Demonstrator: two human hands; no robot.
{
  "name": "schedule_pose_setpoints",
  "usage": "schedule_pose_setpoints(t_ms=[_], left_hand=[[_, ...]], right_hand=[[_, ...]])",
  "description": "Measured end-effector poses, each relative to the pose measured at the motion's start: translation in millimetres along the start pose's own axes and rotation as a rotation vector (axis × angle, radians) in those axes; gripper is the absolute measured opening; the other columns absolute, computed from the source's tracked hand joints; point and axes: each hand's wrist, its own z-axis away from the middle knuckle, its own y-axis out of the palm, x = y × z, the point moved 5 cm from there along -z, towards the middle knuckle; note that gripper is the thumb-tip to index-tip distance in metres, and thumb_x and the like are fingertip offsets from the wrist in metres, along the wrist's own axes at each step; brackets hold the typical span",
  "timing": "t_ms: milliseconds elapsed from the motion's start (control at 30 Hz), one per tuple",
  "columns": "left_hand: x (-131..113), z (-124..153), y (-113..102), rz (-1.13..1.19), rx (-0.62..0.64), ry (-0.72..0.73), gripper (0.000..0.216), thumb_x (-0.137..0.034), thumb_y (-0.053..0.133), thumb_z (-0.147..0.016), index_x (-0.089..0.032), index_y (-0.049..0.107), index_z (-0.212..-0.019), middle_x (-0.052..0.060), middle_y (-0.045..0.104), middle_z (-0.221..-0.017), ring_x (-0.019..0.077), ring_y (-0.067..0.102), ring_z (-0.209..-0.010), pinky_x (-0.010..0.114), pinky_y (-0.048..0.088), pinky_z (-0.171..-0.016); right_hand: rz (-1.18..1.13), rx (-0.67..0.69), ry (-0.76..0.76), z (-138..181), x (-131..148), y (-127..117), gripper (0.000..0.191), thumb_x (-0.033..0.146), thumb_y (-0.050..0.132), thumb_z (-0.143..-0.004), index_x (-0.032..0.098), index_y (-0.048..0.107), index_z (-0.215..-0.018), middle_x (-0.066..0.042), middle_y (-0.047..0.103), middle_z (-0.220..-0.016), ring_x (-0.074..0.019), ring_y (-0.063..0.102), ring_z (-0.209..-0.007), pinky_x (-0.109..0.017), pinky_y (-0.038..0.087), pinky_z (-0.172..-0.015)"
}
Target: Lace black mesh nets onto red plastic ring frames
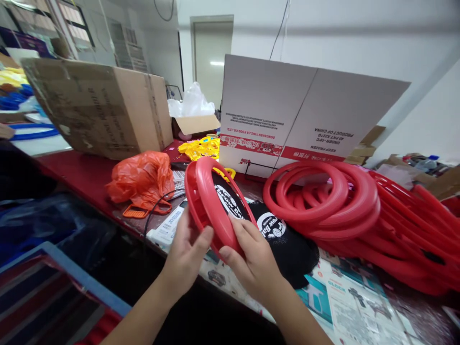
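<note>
My left hand (184, 256) and my right hand (253, 254) are both closed on a red plastic ring (217, 211) held tilted above the table. It looks like two ring halves, with a gap showing along the left side. Through its opening shows a black fabric disc (224, 191) with white "Throw Ball" print; whether that disc is joined to the ring I cannot tell. My left hand grips the lower left edge, and my right the lower right. Right of the ring, black printed discs (293, 256) lie on the table. A pile of red rings (319, 208) lies further right.
An orange plastic bag (143, 175) sits left of the ring, near a dark cable (148, 220). Behind stand a white carton (262, 100) and a brown carton (138, 112), with yellow plastic parts (201, 149) between them. Printed card (352, 297) covers the table's front right.
</note>
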Motion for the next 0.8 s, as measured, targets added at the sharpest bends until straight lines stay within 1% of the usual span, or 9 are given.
schedule_pose_setpoints(t_ms=[67,167,300,367,433,533,600,667,800], left_hand=[[-9,3,12,-0.006,0.147,0.011,0.071,-0.031,0.074,-0.075,-0.021,0.04,-0.136,0.01,0.063,-0.123,0.0269,0.061,-0.113,0.035,0.052,-0.093],[-19,6,22,0.076,0.234,0.041,0.072,-0.024,0.071,-0.079,-0.02,0.034,-0.14,0.011,0.064,-0.123,0.0244,0.062,-0.11,0.033,0.054,-0.09],[-24,11,26,0.178,0.261,0.078,0.075,-0.02,0.074,-0.077,-0.023,0.035,-0.14,0.009,0.064,-0.123,0.0229,0.065,-0.105,0.031,0.056,-0.087],[-25,13,27,0.212,0.266,0.093,0.074,-0.018,0.078,-0.073,-0.026,0.04,-0.137,0.007,0.064,-0.123,0.0217,0.065,-0.106,0.027,0.056,-0.087],[-26,16,27,0.243,0.272,0.101,0.068,-0.016,0.079,-0.071,-0.028,0.047,-0.131,0.004,0.066,-0.12,0.0185,0.065,-0.105,0.022,0.055,-0.087],[-26,20,29,0.254,0.286,0.084,0.063,-0.013,0.078,-0.072,-0.03,0.051,-0.126,0.0,0.068,-0.112,0.0142,0.067,-0.098,0.017,0.054,-0.083],[-26,21,30,0.234,0.265,0.066,0.067,-0.013,0.08,-0.069,-0.031,0.05,-0.126,-0.001,0.069,-0.111,0.0143,0.067,-0.096,0.017,0.055,-0.082],[-25,21,30,0.205,0.237,0.055,0.071,-0.015,0.082,-0.066,-0.031,0.049,-0.128,0.0,0.068,-0.113,0.0157,0.068,-0.096,0.019,0.056,-0.081],[-27,23,31,0.129,0.217,0.053,0.077,-0.021,0.083,-0.067,-0.031,0.045,-0.133,0.002,0.067,-0.113,0.0173,0.068,-0.092,0.021,0.057,-0.077]], right_hand=[[0.017,-0.015,-0.017,1,-2,-4,0.052,0.046,0.046,-0.094,0.012,0.05,-0.133,-0.014,0.06,-0.116,-0.0215,0.058,-0.108,-0.035,0.05,-0.095],[0.039,-0.037,-0.039,3,-7,-12,0.05,0.044,0.044,-0.095,0.01,0.05,-0.133,-0.015,0.059,-0.12,-0.0205,0.058,-0.11,-0.033,0.049,-0.095],[0.124,-0.12,-0.094,7,-4,-31,0.05,0.043,0.039,-0.098,0.01,0.047,-0.135,-0.015,0.058,-0.122,-0.0207,0.056,-0.113,-0.032,0.047,-0.099],[0.177,-0.145,-0.148,10,2,-36,0.054,0.046,0.037,-0.097,0.012,0.044,-0.138,-0.016,0.057,-0.122,-0.0215,0.056,-0.113,-0.033,0.047,-0.099],[0.214,-0.144,-0.208,14,10,-34,0.062,0.052,0.037,-0.095,0.012,0.038,-0.142,-0.016,0.057,-0.12,-0.0222,0.057,-0.11,-0.032,0.049,-0.096],[0.209,-0.15,-0.244,21,16,-26,0.072,0.058,0.033,-0.091,0.012,0.031,-0.147,-0.016,0.058,-0.115,-0.022,0.059,-0.106,-0.031,0.052,-0.092],[0.184,-0.168,-0.238,24,14,-22,0.073,0.058,0.032,-0.091,0.013,0.028,-0.148,-0.015,0.058,-0.114,-0.0216,0.06,-0.104,-0.03,0.053,-0.089],[0.178,-0.196,-0.244,27,12,-20,0.072,0.057,0.033,-0.092,0.015,0.025,-0.15,-0.015,0.058,-0.113,-0.0217,0.06,-0.102,-0.031,0.053,-0.088],[0.201,-0.254,-0.28,31,8,-21,0.073,0.054,0.039,-0.091,0.018,0.021,-0.151,-0.015,0.057,-0.112,-0.0228,0.059,-0.1,-0.034,0.054,-0.085]])
